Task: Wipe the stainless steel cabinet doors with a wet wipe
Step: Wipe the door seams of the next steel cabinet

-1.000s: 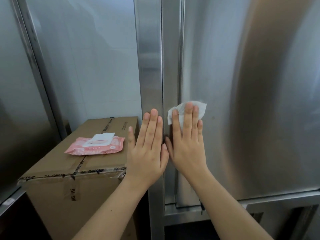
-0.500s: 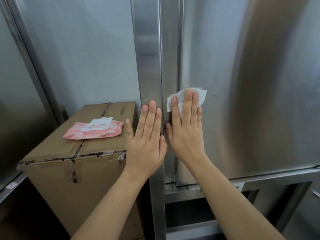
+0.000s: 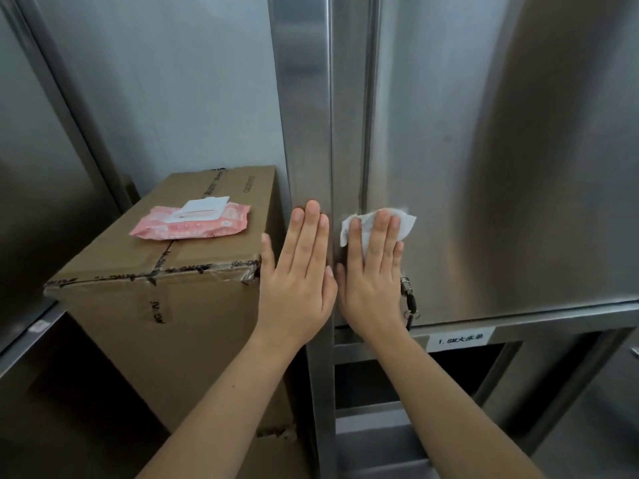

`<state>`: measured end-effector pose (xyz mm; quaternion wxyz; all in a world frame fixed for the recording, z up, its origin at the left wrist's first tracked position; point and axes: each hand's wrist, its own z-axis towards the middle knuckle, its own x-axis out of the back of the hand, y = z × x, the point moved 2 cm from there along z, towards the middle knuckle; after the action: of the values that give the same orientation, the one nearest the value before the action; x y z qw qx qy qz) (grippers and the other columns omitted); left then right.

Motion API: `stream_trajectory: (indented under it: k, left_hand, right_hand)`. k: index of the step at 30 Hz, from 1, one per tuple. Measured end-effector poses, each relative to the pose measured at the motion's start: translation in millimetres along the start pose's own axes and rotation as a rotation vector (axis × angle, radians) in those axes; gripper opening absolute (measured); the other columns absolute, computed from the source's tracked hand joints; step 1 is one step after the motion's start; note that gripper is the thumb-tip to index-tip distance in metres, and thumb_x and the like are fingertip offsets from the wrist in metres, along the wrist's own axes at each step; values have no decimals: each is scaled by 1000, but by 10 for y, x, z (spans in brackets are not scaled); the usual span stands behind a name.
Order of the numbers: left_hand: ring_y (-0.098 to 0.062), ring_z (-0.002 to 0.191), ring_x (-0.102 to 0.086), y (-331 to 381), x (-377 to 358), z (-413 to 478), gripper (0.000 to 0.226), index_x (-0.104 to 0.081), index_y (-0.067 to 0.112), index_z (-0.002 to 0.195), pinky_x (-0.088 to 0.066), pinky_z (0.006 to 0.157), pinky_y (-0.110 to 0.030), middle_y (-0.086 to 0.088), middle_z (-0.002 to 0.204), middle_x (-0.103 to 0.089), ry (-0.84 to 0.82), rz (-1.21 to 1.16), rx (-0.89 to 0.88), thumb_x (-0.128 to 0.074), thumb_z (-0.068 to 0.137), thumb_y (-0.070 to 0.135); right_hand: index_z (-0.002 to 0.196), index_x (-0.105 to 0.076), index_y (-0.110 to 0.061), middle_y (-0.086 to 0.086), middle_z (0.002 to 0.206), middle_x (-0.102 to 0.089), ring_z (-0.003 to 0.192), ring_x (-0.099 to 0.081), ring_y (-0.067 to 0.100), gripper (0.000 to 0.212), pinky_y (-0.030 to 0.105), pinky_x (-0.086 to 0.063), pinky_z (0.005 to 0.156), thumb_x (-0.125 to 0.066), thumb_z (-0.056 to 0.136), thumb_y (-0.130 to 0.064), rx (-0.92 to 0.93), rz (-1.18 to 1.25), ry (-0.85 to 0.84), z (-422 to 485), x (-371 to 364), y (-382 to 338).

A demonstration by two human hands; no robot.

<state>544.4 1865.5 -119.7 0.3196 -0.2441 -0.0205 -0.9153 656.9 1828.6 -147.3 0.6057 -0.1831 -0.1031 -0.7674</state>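
Two open palms: my left hand point(image 3: 297, 271) braces the post point(image 3: 304, 115), my right hand point(image 3: 371, 278) now presses the wet wipe point(image 3: 407, 221) lower on the cabinet door point(image 3: 501, 167), nearly finishing this strip.

The door panel point(image 3: 501, 167) offers open, flat steel above and right of the right hand point(image 3: 371, 281). A cardboard box point(image 3: 166, 340) blocks passage just left of the left hand point(image 3: 297, 281). A metal clasp point(image 3: 409, 300) hangs beside the right wrist.
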Motion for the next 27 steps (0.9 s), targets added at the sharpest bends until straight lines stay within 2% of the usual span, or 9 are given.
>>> stream_trajectory:
  k: [2, 5, 8, 10, 17, 20, 23, 27]
  left_hand:
    - [-18, 144, -2, -6, -20, -56, 59, -12, 7, 147, -5, 115, -47, -9, 154, -9, 0, 8, -11, -33, 94, 23]
    - [-18, 144, 0, -8, -55, -132, 63, -1, 10, 149, -1, 116, -44, -3, 156, 8, -17, 20, -29, -30, 94, 23]
    - [-18, 144, 2, -15, -74, -158, 63, 4, 12, 149, -1, 117, -42, 1, 156, 14, -14, 6, -34, -27, 96, 23]
    - [-17, 144, 3, -24, -80, -155, 62, 5, 13, 149, -3, 117, -42, 1, 156, 15, -16, -18, -32, -26, 96, 23]
    - [-18, 144, 4, -32, -121, -155, 59, 5, 11, 149, -4, 117, -40, 0, 156, 15, -15, -31, -26, -21, 98, 25]
    - [-17, 144, 4, -44, -122, -159, 59, 5, 12, 149, -4, 117, -40, 1, 156, 16, -12, -37, -35, -21, 98, 25]
    - [-17, 144, 5, -47, -117, -158, 62, 6, 13, 149, -5, 117, -40, 2, 155, 17, -18, -54, -29, -24, 96, 24]
    - [-16, 144, 6, -54, -111, -164, 65, 8, 14, 149, -7, 117, -39, 3, 155, 18, -33, -64, -35, -28, 94, 22]
  right_hand:
    - [145, -13, -4, 21, 152, -1, 142, 7, 33, 60, 47, -11, 115, -39, 95, -27, 19, 6, -10, -70, -39, 35]
    - [146, -10, -1, 23, 153, 15, 142, 7, 35, 65, 44, -2, 117, -38, 95, -29, 16, -17, -108, -419, -124, 37]
    - [147, 3, 0, 24, 152, 18, 142, 10, 36, 72, 43, 5, 117, -36, 94, -30, 61, -44, -244, -855, -189, 61]
    - [147, 5, -1, 22, 152, 19, 142, 12, 35, 73, 42, 7, 116, -34, 94, -31, 74, -44, -270, -952, -181, 86]
    - [147, 5, -3, 21, 151, 23, 141, 13, 36, 72, 48, -1, 112, -34, 94, -29, -38, 4, -185, -537, -153, 5]
    - [148, 5, -4, 20, 152, 21, 142, 12, 35, 70, 49, -3, 112, -33, 95, -28, 3, 7, -172, -573, -163, 53]
    - [148, 5, -6, 18, 153, 20, 142, 11, 34, 70, 50, -6, 114, -35, 95, -28, 15, 49, -235, -848, -179, 82]
    - [148, 6, -8, 15, 154, 21, 143, 12, 30, 61, 49, -8, 116, -16, 100, -38, -23, 48, -386, -1248, -200, 73]
